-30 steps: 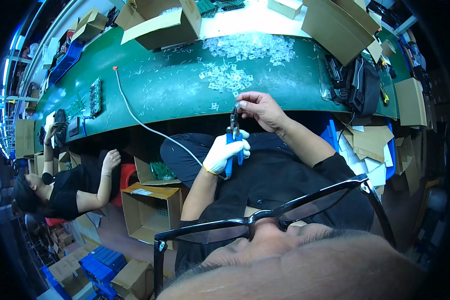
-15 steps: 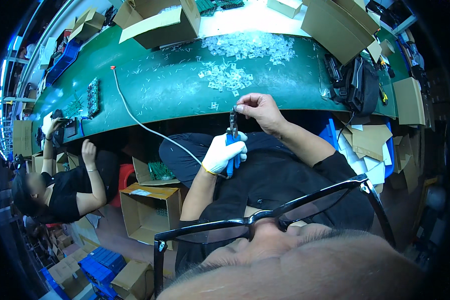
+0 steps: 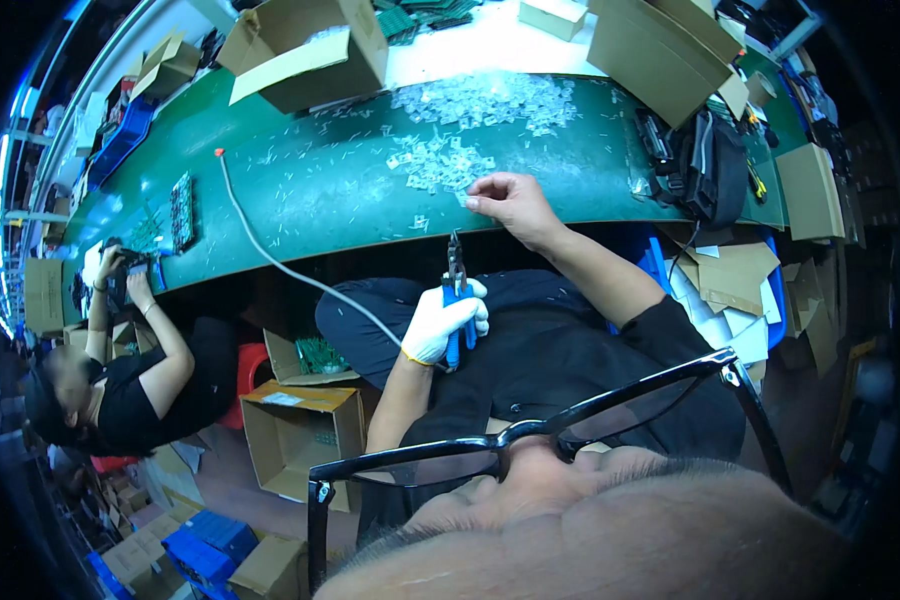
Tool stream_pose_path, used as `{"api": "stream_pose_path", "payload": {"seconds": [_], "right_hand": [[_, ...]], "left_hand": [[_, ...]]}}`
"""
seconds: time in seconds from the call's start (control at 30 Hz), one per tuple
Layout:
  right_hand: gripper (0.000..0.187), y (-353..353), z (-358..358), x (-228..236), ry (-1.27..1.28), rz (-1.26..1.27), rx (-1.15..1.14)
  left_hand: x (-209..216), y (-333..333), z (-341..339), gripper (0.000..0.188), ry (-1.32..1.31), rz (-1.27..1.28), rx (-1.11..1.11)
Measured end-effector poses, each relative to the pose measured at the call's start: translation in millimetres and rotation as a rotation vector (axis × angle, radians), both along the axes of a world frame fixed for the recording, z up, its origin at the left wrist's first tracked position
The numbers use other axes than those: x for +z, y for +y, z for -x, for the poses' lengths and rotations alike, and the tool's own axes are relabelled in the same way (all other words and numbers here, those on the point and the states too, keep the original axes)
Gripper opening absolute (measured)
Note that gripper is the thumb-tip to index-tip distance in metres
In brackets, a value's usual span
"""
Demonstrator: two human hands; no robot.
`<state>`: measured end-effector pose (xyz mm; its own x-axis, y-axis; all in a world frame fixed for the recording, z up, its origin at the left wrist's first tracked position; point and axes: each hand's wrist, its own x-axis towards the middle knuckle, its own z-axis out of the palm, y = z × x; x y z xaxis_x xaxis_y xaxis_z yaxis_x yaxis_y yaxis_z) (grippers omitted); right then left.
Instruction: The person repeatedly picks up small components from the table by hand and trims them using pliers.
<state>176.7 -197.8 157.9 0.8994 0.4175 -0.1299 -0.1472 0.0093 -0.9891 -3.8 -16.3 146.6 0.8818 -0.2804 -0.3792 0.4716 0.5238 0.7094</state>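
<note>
My left hand [image 3: 436, 328], in a white glove, is wrapped round the blue handles of a pair of cutting pliers [image 3: 456, 272] in front of the bench edge. The pliers' jaws point up and away from me. Bare, my right hand [image 3: 518, 208] reaches over the near edge of the green bench [image 3: 310, 205]. Its thumb and forefinger pinch a small clear plastic piece [image 3: 463, 200], just beside a small pile of similar clear pieces [image 3: 435, 162]. Beyond lies a larger pile of clear pieces [image 3: 500, 102]. One loose clear piece [image 3: 420, 222] sits near the bench edge.
A grey hose [image 3: 260, 240] with a red tip crosses the bench edge on the left. Open cardboard boxes [image 3: 315, 55] stand at the back, a black bag [image 3: 715, 170] at the right. Thin clear slivers are scattered about. A person [image 3: 120, 390] works further left.
My right hand has gone from the pliers' jaws up and slightly left to the small pile. The pliers, in my left hand, have dropped a little toward me. The other person's hand has risen to the bench.
</note>
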Motion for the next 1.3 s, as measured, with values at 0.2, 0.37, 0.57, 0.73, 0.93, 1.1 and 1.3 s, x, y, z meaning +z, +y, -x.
{"api": "stream_pose_path", "payload": {"seconds": [0.2,0.37,0.57,0.73,0.93,1.1,1.3], "right_hand": [[0.037,7.2,-37.1,-1.6,-0.523,0.420,-0.032],[0.030,-31.0,-68.9,-9.8,-0.933,0.631,-0.186],[0.025,-77.4,-105.6,-16.6,-0.874,1.041,-0.414],[0.024,-87.6,-114.4,-22.0,-0.844,0.882,-0.367],[0.027,-96.0,-100.6,-14.8,-0.661,0.660,-0.373],[0.016,-83.3,-71.9,-14.0,0.145,-0.331,-0.154],[0.015,-38.9,-13.7,-8.6,0.363,-0.480,0.114]], "left_hand": [[-8.7,0.9,4.6,0.037,-0.018,0.033,-0.011],[-13.3,3.4,7.3,0.041,-0.038,0.041,-0.019],[-16.5,2.7,3.9,0.043,-0.027,0.059,-0.007],[-9.7,1.2,-1.3,0.042,-0.029,0.028,-0.063],[-11.7,2.1,3.4,0.042,-0.012,0.032,-0.029],[-6.5,4.4,-5.5,0.043,-0.030,0.060,-0.061],[-13.1,1.6,-18.1,0.057,-0.048,0.079,-0.054]]}}
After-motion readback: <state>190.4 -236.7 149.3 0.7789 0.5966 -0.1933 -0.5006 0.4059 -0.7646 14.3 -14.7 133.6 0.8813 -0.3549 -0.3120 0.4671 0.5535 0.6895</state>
